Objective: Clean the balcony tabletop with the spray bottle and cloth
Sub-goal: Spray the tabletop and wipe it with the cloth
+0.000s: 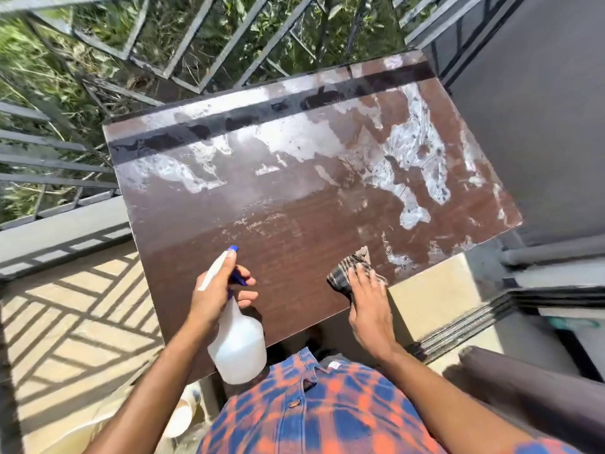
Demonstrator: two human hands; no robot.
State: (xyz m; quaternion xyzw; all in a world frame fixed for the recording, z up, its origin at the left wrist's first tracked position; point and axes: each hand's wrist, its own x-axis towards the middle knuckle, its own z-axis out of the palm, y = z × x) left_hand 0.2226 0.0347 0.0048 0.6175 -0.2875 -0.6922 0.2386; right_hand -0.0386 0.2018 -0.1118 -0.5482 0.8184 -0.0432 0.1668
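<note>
left hand [214, 290] gripping spray bottle [239, 348] | right hand [370, 309] pressing cloth [343, 273] flat-fingered | I'm guessing tabletop [278, 267] is looking sprayed, wiping barely starting

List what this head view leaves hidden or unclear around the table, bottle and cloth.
- Head view, spray bottle: the left hand covers its neck and part of the trigger; cloudy plastic hides the liquid level.
- Head view, cloth: the right hand covers its near part.
- Head view, tabletop: its own slab hides the legs; white smears could be foam or residue.
- Head view, pale container: blurred, partly behind the left forearm.
</note>
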